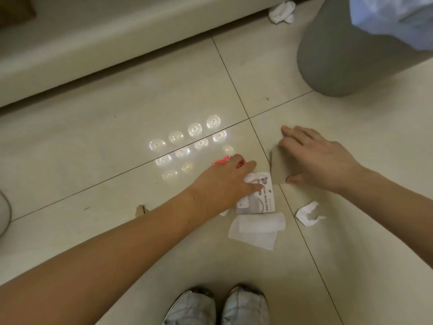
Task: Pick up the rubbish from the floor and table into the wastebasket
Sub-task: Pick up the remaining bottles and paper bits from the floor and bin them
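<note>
My left hand (pixel 228 178) is low over the tiled floor, shut on a bundle of rubbish: a crumpled white tissue (pixel 255 177), a white hook package (pixel 256 202) and a red scrap (pixel 220 160) that sticks out behind the fingers. My right hand (pixel 316 158) lies over a beige cardboard piece (pixel 278 167) on the floor, thumb and fingers at its edges. A flat white paper sheet (pixel 256 228) lies just below the package. A torn white scrap (pixel 308 213) lies to the right. The grey wastebasket (pixel 339 59) with a pale blue liner (pixel 393 17) stands at the top right.
Another crumpled white tissue (pixel 282 12) lies by the cream-coloured base (pixel 93 50) along the top. A small brown scrap (pixel 140 210) lies beside my left forearm. My shoes (pixel 218 306) are at the bottom. A grey rounded object (pixel 4 216) shows at the left edge.
</note>
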